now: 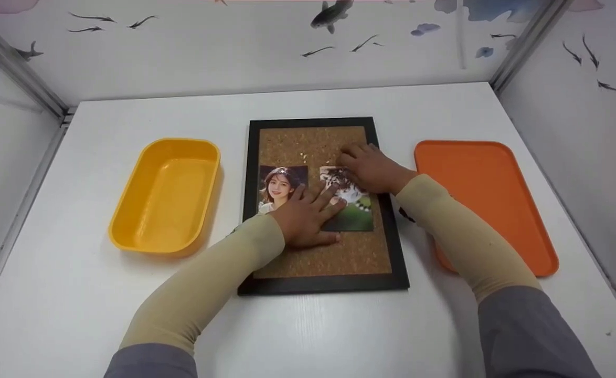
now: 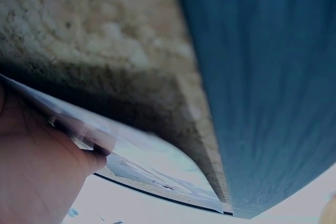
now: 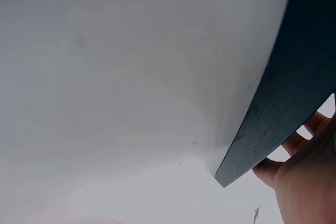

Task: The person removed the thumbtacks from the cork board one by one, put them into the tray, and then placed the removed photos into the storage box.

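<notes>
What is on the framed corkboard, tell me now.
On the corkboard are a portrait photo, a tiger photo and small shiny bits. The left hand covers parts of both photos, the right hand the tiger photo's upper right. Cork beneath them is hidden.

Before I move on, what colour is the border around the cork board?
Black; the border shows best in the head view.

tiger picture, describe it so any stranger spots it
On the white table, a black-framed cork board lies between a yellow tub and an orange tray. On it, the tiger picture lies beside a portrait, nearer the tray. Striped fur above a green patch sets it apart.
</notes>
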`<state>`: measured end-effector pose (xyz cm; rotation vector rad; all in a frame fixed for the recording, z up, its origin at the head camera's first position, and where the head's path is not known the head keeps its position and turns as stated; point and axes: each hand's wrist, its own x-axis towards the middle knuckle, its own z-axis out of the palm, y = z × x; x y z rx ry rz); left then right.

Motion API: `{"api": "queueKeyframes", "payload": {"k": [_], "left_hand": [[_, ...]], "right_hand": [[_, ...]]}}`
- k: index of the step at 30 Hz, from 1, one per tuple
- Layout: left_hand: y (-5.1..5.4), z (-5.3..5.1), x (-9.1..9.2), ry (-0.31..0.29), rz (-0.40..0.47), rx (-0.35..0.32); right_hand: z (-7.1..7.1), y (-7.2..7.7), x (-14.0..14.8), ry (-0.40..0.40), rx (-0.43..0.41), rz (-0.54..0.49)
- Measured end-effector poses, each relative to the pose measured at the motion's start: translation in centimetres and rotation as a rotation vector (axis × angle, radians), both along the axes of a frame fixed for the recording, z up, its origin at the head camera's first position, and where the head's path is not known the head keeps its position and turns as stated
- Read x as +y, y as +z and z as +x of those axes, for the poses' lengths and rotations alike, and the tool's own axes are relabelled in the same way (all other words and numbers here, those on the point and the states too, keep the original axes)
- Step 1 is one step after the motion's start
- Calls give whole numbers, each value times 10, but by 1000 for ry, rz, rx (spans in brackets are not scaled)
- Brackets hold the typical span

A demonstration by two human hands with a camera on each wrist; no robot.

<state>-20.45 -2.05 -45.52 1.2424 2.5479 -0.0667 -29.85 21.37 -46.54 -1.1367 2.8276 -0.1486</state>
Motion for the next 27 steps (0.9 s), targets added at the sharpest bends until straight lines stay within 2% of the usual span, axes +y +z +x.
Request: {"api": "queueKeyframes", "payload": {"k": [9,15,20,27], "left_hand": [[0,0,0,1,1,-1],[-8,-4,2,18,-57,3],[-12,-6,2,19,-61,7],[-3,-2,1,10,-34,-8]], "right_hand": [[1,2,-2,-22,-17,-3],[0,0,-1,21,15,-20],[1,1,-2,8,-11,-29],[2,3,-3,-18,-14,-39]]}}
